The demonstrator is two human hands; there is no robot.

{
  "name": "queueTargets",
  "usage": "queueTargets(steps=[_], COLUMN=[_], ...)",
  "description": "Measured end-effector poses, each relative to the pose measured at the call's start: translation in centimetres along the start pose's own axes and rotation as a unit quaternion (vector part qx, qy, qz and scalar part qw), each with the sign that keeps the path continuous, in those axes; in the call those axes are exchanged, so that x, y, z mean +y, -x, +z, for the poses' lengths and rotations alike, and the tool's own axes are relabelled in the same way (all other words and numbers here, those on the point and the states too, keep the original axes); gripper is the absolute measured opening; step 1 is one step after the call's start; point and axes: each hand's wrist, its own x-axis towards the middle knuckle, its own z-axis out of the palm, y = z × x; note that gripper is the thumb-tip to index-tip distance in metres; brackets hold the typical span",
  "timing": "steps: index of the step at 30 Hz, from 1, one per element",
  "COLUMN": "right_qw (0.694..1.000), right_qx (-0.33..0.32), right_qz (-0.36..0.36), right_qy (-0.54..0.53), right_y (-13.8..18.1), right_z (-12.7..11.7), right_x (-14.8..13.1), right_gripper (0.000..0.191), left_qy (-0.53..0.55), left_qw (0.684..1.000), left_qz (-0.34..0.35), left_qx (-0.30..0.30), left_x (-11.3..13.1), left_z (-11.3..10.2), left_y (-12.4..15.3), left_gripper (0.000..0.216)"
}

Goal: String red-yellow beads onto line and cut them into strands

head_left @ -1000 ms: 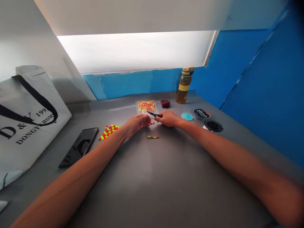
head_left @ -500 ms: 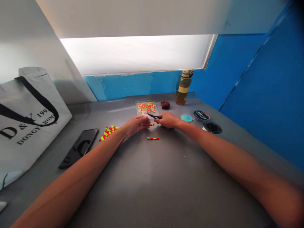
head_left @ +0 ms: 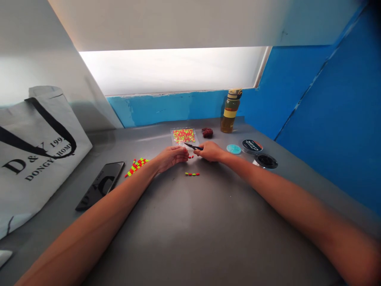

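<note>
Where blue walls (head_left: 324,131) meet, grey worktop (head_left: 190,234); bright window (head_left: 172,71)

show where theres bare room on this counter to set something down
The widest bare stretch of grey counter lies below the short bead row, between the forearms. Crowded around the left hand, right hand, black tool, bead bag, spools and bottle.

We were in a small, homely hobby nook rather than a shop or lab. A grey counter (head_left: 190,238) ran along blue-painted walls (head_left: 327,119) with scuffed patches, under a bright window (head_left: 172,71). Everyday belongings shared it: a canvas tote bag (head_left: 35,159), a smartphone (head_left: 101,184) and a drink bottle (head_left: 230,111), alongside craft supplies, namely a fishing-line spool (head_left: 252,145) and loose neon beads (head_left: 137,167).
</note>
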Motion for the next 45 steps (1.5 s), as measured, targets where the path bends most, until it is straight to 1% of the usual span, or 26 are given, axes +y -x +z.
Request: queueTargets(steps=[2,4,7,9,14,18,21,27,36,41,45], right_qw=[1.0,1.0,0.996,0.993,0.993,0.993,0.992,0.993,0.986,0.982,0.978], right_qx=[0.009,0.01,-0.003,-0.009,-0.011,-0.008,-0.015,-0.01,0.001,0.008,0.013], right_qz=[-0.007,0.012,0.063,0.072,0.046,0.024,0.014,0.027,0.046,0.047,0.049], right_qy=[0.011,0.0,-0.06,-0.088,-0.104,-0.118,-0.125,-0.115,-0.159,-0.183,-0.2], right_y=[-0.2,-0.4,-0.5,-0.4,-0.3,-0.1,0.0,-0.3,-0.2,-0.3,-0.4], right_z=[0.1,0.1,-0.1,-0.2,-0.2,-0.2,-0.2,0.0,-0.2,-0.3,-0.4], right_x=[0.2,0.3,0.3,0.4,0.9,1.3,1.5,1.5,1.4,1.6,1.7], right_gripper=[0.031,0.031,0.029,0.028,0.031,0.033,0.029,0.029,0.025,0.024,0.023], left_qy=[-0.005,-0.019,-0.042,-0.052,-0.08,-0.069,-0.07,-0.099,-0.114,-0.164,-0.206], left_qw=[1.0,1.0,0.999,0.998,0.996,0.997,0.997,0.994,0.991,0.984,0.977], left_qz=[0.001,-0.001,0.0,0.003,0.011,0.007,0.002,0.004,0.004,-0.002,0.0], left_qx=[-0.001,0.002,-0.005,-0.021,-0.042,-0.018,-0.018,-0.04,-0.063,-0.066,-0.063], left_x=[-0.1,-0.2,-0.4,-0.4,-0.3,-0.2,-0.2,-0.4,-0.4,-0.4,-0.4], left_z=[-0.1,-0.2,-0.3,-0.4,-0.3,-0.1,-0.1,-0.3,-0.5,-0.5,-0.4], left_y=[-0.1,-0.2,-0.1,0.0,0.3,0.3,0.3,0.2,0.1,0.2,0.2], left_gripper=[0.015,0.017,0.02,0.021,0.021,0.022,0.021,0.021,0.022,0.023,0.018])
